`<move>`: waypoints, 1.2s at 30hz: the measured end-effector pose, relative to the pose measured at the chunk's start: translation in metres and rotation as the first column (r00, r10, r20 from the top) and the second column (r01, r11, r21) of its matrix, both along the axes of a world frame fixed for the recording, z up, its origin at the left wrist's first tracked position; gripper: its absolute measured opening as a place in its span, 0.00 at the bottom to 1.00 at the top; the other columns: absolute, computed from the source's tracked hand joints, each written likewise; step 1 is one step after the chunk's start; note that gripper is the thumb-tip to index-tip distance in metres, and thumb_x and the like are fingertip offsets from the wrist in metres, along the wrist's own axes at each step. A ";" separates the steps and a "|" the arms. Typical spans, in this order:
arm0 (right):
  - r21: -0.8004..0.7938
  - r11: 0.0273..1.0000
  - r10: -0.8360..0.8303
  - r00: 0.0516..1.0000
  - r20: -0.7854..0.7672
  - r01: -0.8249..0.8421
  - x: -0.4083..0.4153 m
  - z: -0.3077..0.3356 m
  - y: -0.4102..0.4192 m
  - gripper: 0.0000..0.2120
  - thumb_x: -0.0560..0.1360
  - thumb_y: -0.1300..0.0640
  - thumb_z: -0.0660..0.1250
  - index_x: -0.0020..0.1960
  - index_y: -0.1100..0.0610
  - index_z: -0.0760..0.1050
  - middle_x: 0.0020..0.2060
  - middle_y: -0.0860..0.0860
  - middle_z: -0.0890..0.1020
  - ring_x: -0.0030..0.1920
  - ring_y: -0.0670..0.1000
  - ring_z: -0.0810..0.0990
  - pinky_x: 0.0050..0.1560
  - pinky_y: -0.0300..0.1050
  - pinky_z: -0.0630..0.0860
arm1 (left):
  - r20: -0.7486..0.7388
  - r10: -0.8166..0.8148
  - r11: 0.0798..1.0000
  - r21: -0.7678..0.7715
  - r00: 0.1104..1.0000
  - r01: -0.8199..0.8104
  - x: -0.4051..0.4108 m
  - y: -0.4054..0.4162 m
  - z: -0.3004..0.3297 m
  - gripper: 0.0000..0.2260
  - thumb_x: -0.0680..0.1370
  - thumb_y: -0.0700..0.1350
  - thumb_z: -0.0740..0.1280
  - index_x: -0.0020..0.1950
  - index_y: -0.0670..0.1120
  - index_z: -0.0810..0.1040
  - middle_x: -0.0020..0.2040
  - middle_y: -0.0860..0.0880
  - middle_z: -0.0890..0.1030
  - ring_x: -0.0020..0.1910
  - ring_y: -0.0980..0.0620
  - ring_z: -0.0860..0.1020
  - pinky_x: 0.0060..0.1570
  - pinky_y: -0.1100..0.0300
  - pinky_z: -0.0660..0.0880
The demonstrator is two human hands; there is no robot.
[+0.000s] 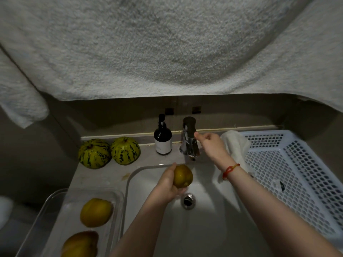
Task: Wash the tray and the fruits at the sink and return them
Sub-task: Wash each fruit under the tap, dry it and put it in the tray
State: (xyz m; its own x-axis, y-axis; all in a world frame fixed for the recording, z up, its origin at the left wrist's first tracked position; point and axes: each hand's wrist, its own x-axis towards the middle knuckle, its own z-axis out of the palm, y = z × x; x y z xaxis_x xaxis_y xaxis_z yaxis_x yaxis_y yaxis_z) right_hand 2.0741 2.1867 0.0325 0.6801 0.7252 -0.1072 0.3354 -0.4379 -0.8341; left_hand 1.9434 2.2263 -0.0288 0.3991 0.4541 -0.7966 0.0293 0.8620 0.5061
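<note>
Yellow-green and wet-looking, the fruit (182,176) sits in our left hand (168,184), fingers curled round its underside and thumb up its near side, held over the white sink (207,225) just below the chrome tap (189,140) and above the drain (188,200). Our right hand (211,143) reaches to the tap with fingers loosely curled and thumb out against its lever, though we cannot tell whether it truly grips. Beside the sink on the left, the clear tray (55,199) holds two more fruits (96,212), with two striped melons (109,152) standing on the counter behind it
</note>
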 end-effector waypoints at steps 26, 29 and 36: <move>-0.058 0.989 0.136 0.991 -0.001 -0.136 -0.034 0.047 0.123 0.08 0.71 0.57 0.73 0.44 0.58 0.74 0.45 0.57 0.81 0.41 0.50 0.78 0.43 0.40 0.78 | 0.140 0.103 0.784 0.598 0.985 -0.167 -0.029 0.072 0.068 0.28 0.72 0.30 0.69 0.70 0.47 0.67 0.54 0.47 0.72 0.54 0.47 0.74 0.61 0.50 0.73; -0.069 0.989 0.123 0.984 -0.128 -0.132 -0.031 0.047 0.124 0.07 0.72 0.59 0.72 0.45 0.58 0.74 0.32 0.52 0.78 0.28 0.44 0.75 0.26 0.34 0.71 | 0.133 0.113 0.785 0.596 0.985 -0.171 -0.023 0.073 0.066 0.29 0.72 0.30 0.69 0.69 0.47 0.67 0.58 0.45 0.71 0.56 0.45 0.74 0.61 0.50 0.73; -0.119 0.992 0.017 0.975 -0.221 -0.045 -0.031 0.048 0.133 0.02 0.75 0.63 0.68 0.44 0.60 0.76 0.14 0.45 0.73 0.15 0.40 0.69 0.17 0.31 0.65 | 0.177 0.183 0.755 0.605 0.967 -0.253 -0.009 0.073 0.058 0.29 0.71 0.29 0.70 0.68 0.47 0.69 0.61 0.42 0.72 0.57 0.46 0.74 0.60 0.53 0.73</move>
State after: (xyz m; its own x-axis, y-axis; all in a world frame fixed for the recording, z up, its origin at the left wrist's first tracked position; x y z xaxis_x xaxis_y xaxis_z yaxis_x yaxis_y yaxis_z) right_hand 2.0431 2.3195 0.0808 0.6077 0.7175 -0.3404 0.1656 -0.5337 -0.8293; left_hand 1.9348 2.2990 0.0290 0.2890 0.9175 -0.2731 -0.2016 0.3372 0.9196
